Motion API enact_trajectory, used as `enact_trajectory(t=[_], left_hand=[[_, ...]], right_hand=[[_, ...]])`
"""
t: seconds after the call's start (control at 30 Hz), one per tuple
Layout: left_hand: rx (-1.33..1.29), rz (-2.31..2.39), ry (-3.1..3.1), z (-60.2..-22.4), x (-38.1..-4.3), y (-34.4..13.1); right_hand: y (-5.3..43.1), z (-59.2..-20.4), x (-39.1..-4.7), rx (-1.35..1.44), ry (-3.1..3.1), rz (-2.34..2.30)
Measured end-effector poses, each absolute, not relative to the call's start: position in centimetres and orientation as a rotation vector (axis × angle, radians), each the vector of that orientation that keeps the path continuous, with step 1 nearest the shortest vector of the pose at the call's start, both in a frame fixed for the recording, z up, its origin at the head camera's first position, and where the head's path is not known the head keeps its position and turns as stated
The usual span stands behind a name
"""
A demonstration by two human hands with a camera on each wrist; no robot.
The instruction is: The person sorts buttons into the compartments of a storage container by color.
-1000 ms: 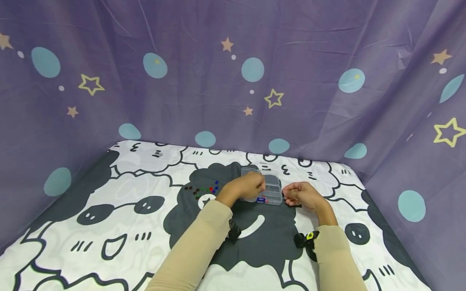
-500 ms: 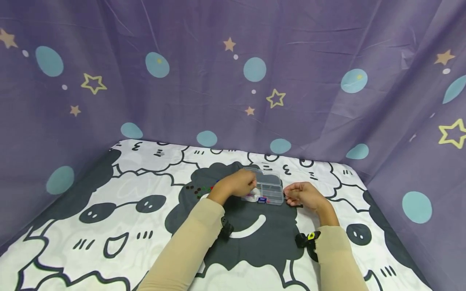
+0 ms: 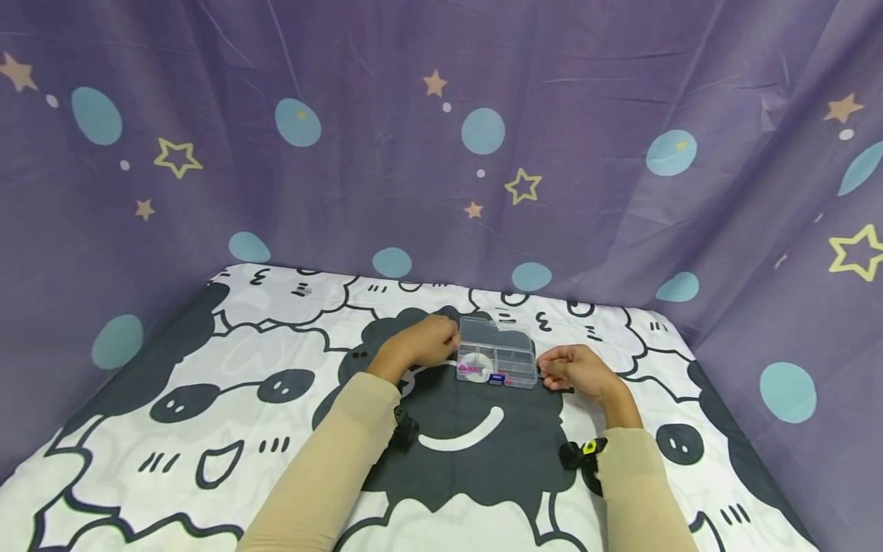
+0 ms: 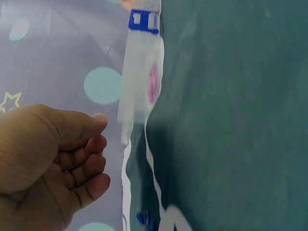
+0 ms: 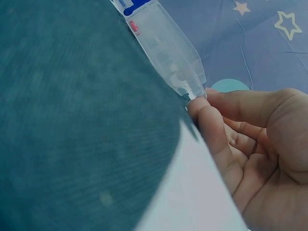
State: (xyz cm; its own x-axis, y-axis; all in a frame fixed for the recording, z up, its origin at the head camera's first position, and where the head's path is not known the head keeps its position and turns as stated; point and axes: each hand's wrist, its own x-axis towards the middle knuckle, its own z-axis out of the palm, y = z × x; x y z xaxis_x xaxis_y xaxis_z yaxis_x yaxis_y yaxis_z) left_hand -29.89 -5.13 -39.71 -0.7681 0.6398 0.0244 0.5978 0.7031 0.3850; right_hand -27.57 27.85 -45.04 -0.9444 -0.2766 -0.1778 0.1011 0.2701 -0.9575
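Note:
A clear plastic compartment box (image 3: 512, 356) lies on the dark part of the printed cloth, a blue latch (image 3: 497, 379) on its near side. Through the plastic show a white round piece (image 3: 477, 373) and some pink bits. My right hand (image 3: 576, 370) pinches the box's right end between thumb and index finger, as the right wrist view shows. My left hand (image 3: 422, 340) is beside the box's left end, close to it. In the left wrist view its fingers (image 4: 94, 166) are loosely curled with nothing visible between them, and the thumb points toward the box.
Small dark discs (image 3: 359, 354) lie left of my left hand, which hides most of the other small pieces. Small blue pieces (image 4: 143, 219) show in the left wrist view. A purple curtain (image 3: 386, 192) with stars hangs behind the cloth-covered surface.
My left hand has moved left from over the box to beside its left end, uncovering the white piece and covering most of the small coloured pieces. The right hand keeps its place.

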Motion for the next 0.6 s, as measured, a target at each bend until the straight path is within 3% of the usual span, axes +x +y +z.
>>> enact_trajectory(t=[0.6], left_hand=[[0.874,0.545,2.839,-39.4,-30.4,-10.8]], right_hand=[[27.5,-44.6,-27.4,-0.103,2.237,-1.709]])
